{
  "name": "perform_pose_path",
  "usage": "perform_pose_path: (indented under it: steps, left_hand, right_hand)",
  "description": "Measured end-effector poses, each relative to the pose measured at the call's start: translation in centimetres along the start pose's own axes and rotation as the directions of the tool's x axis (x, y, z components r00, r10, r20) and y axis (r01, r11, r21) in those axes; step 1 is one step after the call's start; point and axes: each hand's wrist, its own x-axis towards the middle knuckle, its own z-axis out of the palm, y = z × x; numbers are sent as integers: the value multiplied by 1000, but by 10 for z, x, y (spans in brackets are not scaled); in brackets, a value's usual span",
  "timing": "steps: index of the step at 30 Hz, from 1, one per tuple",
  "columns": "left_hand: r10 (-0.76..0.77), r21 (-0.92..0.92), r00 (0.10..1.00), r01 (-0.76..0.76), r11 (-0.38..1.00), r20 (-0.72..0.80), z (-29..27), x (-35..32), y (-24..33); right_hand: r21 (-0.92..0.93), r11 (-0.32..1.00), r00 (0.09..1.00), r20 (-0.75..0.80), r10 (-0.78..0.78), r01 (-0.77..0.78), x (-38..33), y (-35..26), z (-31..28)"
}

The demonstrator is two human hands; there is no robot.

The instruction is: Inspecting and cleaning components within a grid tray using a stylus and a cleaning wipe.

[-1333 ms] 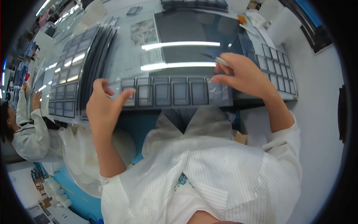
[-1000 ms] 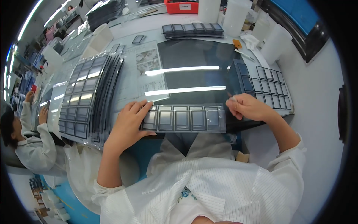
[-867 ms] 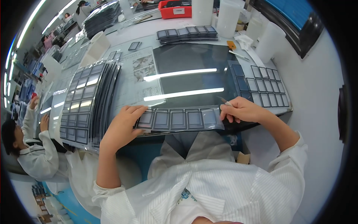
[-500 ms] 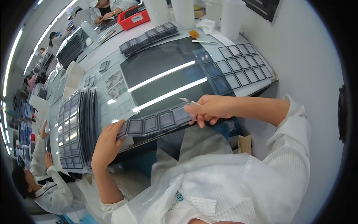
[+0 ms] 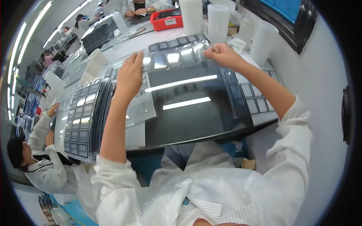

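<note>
While held up at the far edge of the dark glossy mat (image 5: 188,113), clear tray strip (image 5: 175,58) sits pinched between left hand (image 5: 130,73) and right hand (image 5: 222,54), both closed on its ends. Hovering just above tray row (image 5: 177,41), not yet set down. Probably mid-transfer: picked, not placed. More trays stacked left (image 5: 85,116) and lying right (image 5: 250,94).

Tray strip (image 5: 175,58) above dark panel (image 5: 188,109)
</note>
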Motion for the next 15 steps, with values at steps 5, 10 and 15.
perform_pose_path:
  steps: [5, 10, 15]
  left_hand:
    - [-31, 204, 1000, 32, 978, -5, 74, 87, -43]
    - [7, 175, 957, -60, 983, 289, 119, 122, -33]
    - [-26, -87, 926, 63, 994, 377, 162, 103, -64]
  right_hand:
    - [-145, 989, 999, -44, 26, -32, 90, 11, -35]
    - [-733, 651, 979, -171, 106, -199, 115, 55, -61]
    - [-650, 756, 988, -151, -28, -78, 45, 29, -42]
